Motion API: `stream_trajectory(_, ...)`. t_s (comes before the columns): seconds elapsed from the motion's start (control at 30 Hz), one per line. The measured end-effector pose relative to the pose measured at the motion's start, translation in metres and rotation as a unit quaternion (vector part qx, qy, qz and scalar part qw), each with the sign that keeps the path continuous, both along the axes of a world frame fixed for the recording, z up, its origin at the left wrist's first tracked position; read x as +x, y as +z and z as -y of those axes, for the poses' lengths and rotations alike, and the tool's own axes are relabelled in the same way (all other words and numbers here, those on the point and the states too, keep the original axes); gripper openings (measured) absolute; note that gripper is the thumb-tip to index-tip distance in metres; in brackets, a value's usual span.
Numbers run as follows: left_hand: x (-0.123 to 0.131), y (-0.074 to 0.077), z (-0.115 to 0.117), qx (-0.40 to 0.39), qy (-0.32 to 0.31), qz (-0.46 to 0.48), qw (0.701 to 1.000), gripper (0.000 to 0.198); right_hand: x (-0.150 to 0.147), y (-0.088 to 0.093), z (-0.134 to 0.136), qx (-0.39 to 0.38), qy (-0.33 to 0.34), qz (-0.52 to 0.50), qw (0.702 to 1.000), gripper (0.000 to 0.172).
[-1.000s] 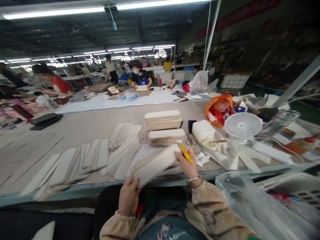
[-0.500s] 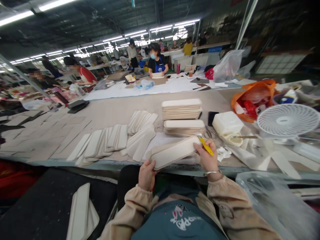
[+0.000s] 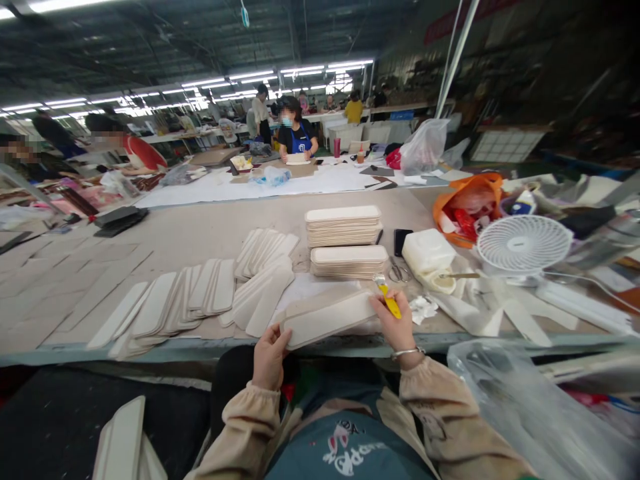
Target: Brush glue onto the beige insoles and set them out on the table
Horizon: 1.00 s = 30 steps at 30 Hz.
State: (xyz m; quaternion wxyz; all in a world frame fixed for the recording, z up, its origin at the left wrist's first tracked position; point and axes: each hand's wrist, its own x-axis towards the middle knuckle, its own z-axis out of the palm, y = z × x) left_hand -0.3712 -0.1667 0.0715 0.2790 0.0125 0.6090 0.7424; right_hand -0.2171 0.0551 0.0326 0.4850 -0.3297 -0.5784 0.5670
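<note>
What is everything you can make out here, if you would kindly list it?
Held strip: at least one, cream, front centre
Neat stacks: two, cream, centre
Table: one, taupe, under the stacks
Fanned strips: many, cream, left
Loose strips: several, cream, bottom left
Tool: one, yellow handle, strip's right end
Scissors: one pair, silver, beside nearer stack
Container: one, white, right of stacks
Fan: one, white, right
Bag: one, orange, left of fan
Co-workers: several, varied clothing, background
Left hand: one, beige sleeve, strip's left end
Right hand: one, beige sleeve, on tool and strip
</note>
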Motion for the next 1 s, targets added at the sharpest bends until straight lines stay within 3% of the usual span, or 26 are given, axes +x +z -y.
stream_trajectory(0.17,-0.009,-0.015,-0.001,-0.051,-0.028,-0.016,0.998,0.045,0.01,-0.008,0.001,0.04,-0.007,0.073,0.997,0.042)
stream_trajectory(0.3,-0.017,-0.022,-0.005,-0.114,-0.058,-0.081,0.988,0.037,0.013,-0.017,-0.001,0.06,-0.025,0.12,0.991,0.04)
stream_trajectory(0.53,-0.033,-0.006,-0.024,-0.13,-0.093,-0.151,0.976,0.035,0.01,-0.015,-0.01,0.079,-0.045,0.122,0.988,0.037)
stream_trajectory(0.7,-0.047,-0.004,-0.04,-0.205,-0.11,-0.211,0.949,0.037,0.009,-0.01,-0.023,0.14,-0.053,0.153,0.977,0.035)
stream_trajectory(0.87,-0.062,-0.013,-0.049,-0.276,-0.127,-0.235,0.923,0.031,0.003,-0.019,-0.027,0.287,-0.041,0.257,0.922,0.02)
stream_trajectory(1.0,-0.07,-0.019,-0.049,-0.312,-0.148,-0.248,0.905,0.029,-0.016,-0.023,0.0,0.394,0.039,0.262,0.88,0.008)
